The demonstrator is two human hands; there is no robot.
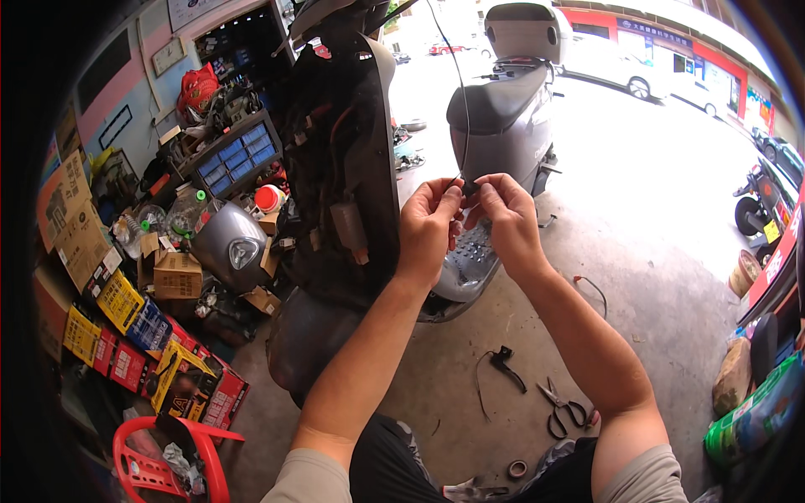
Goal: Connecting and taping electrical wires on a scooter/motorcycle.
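Note:
My left hand (429, 225) and my right hand (506, 216) are raised together in front of a stripped scooter (344, 168). Both pinch the end of a thin black cable (462, 92) that runs up and away toward the scooter's top. A small black connector or fitting (470, 189) sits between the fingertips of the two hands. My forearms come up from the lower edge.
A grey scooter (503, 117) stands behind the hands. On the concrete floor lie a black brake lever with cable (505, 365), scissors (562, 407) and a tape roll (517, 469). Cardboard boxes (172, 275), packaged parts (126, 323) and a red plastic stool (168, 457) crowd the left.

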